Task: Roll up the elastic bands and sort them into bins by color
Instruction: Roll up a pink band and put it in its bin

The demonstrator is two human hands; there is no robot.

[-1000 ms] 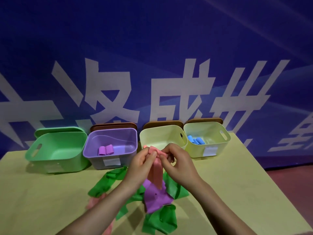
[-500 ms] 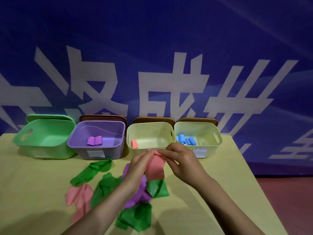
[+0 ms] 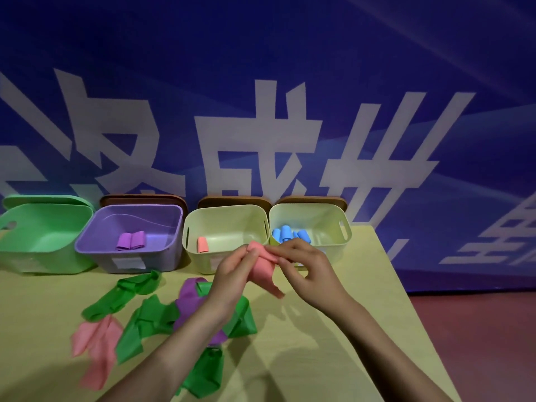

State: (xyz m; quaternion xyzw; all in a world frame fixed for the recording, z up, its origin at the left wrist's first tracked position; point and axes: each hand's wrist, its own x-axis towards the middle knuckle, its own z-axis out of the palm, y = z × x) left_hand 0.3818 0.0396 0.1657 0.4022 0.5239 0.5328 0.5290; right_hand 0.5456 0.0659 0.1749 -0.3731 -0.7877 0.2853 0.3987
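Currently pinching the pink band (image 3: 262, 269) at its upper edge with both hands, above the yellow table (image 3: 333, 352) and just in front of the middle cream bin (image 3: 226, 224). Left hand (image 3: 232, 281) gripping the band's left upper corner between thumb and fingertips; right hand (image 3: 309, 271) pinching the right upper corner, remaining fingers loosely curled. Band hanging down between the two grips, lower end trailing free toward the right, apart from the table surface. Holding one pink roll (image 3: 202, 244) inside the middle cream bin; two purple rolls (image 3: 131, 241) lying side by side in the purple bin (image 3: 127, 221); several blue rolls (image 3: 287, 235) lying in the right cream bin (image 3: 316, 219), partly hidden behind the right hand. Green bin (image 3: 43, 227) standing at far left. Lying loose on the table under and left of the left forearm: green bands (image 3: 145, 314), a purple band (image 3: 190, 294) and another pink band (image 3: 95, 346), overlapping in a heap.
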